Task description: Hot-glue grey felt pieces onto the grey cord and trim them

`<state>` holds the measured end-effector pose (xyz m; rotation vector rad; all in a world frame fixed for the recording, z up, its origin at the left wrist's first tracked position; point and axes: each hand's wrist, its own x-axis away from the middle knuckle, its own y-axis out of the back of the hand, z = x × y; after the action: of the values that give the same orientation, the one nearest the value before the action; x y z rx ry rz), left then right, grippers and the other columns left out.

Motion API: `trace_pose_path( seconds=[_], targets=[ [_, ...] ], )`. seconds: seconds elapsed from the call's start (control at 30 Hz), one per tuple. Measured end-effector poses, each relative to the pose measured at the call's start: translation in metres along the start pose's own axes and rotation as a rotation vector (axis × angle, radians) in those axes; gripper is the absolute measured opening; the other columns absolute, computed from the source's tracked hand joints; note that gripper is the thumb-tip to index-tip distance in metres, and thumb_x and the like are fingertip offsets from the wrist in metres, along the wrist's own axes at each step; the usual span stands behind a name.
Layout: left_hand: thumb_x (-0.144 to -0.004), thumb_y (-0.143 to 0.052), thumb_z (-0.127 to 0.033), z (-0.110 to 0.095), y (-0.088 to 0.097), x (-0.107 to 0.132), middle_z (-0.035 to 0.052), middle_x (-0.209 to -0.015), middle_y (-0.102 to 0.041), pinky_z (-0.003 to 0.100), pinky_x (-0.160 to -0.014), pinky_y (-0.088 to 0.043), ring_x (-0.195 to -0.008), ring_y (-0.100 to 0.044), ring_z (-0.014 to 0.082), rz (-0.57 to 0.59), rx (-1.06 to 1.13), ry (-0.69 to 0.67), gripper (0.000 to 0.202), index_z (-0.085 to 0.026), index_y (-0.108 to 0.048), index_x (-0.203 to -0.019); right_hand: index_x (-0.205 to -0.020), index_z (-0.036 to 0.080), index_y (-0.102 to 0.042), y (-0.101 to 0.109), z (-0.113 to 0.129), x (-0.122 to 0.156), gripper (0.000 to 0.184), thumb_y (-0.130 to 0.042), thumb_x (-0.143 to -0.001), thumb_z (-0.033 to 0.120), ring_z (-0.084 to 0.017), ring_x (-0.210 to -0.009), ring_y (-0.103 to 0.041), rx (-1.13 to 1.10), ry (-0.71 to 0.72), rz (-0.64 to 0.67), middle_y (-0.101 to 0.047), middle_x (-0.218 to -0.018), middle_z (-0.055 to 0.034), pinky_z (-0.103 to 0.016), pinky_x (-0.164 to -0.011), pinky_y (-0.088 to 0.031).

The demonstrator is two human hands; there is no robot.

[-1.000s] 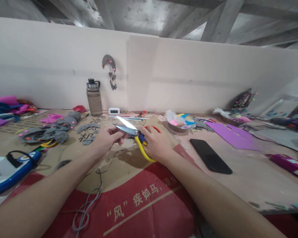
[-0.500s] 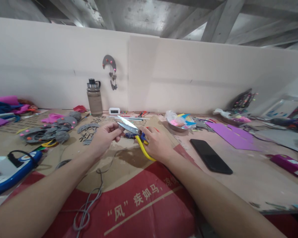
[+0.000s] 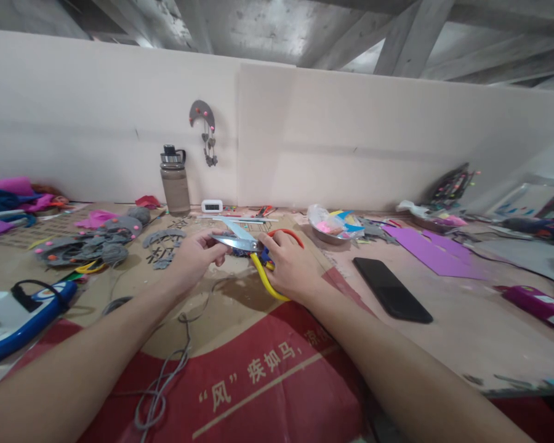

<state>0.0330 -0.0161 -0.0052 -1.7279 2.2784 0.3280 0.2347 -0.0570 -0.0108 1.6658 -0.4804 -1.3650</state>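
My right hand [image 3: 292,266] is closed round the handles of a pair of scissors [image 3: 268,280], one yellow and one red. The blades stand apart and point left, over the cardboard, towards my left hand [image 3: 197,255]. That hand's thumb and fingertips are pinched together beside the blade tips; whatever lies between them is too small or hidden to name. Grey cord [image 3: 156,394] runs loose across the cardboard [image 3: 258,394] below my wrists. Left of my left hand lie flat grey felt pieces [image 3: 164,239].
Grey felt decorations [image 3: 92,243] with pink dots lie at left, near a blue-and-white device [image 3: 25,326]. A bottle [image 3: 174,184] and small clock [image 3: 212,206] stand by the wall. To the right are a bowl [image 3: 330,236], a black phone [image 3: 391,289] and purple sheet [image 3: 431,252].
The scissors' blades have opened wider, and the red handle has swung out into view. Both hands stay in nearly the same place.
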Motion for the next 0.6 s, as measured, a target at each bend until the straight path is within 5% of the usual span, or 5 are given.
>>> trace_pose_path(
  seconds=[0.33,0.6],
  targets=[
    [-0.066,-0.066,-0.022,0.0009,-0.0002,-0.0011,-0.0011,-0.062,-0.059,0.023,-0.051,-0.035,-0.050,-0.044,0.0089,-0.013,-0.037,0.011,0.022,-0.017,-0.068,-0.087,-0.124,0.024,-0.042,-0.0008,-0.0001,0.0004,0.043,-0.045,-0.082,0.033,-0.022,-0.091,-0.051,0.012,-0.011,0.037,-0.053,-0.104,-0.0093,-0.032,-0.072,-0.041],
    [-0.068,-0.066,-0.025,0.0021,0.0026,-0.0017,-0.0013,-0.056,-0.055,0.024,-0.054,-0.035,-0.053,-0.046,0.0106,-0.038,-0.085,0.017,0.008,-0.017,-0.065,-0.068,-0.123,0.024,-0.045,-0.0003,-0.0011,-0.0001,0.043,-0.049,-0.081,0.031,-0.022,-0.086,-0.054,0.007,-0.003,0.023,-0.057,-0.104,-0.0095,-0.031,-0.068,-0.039]
  ],
)
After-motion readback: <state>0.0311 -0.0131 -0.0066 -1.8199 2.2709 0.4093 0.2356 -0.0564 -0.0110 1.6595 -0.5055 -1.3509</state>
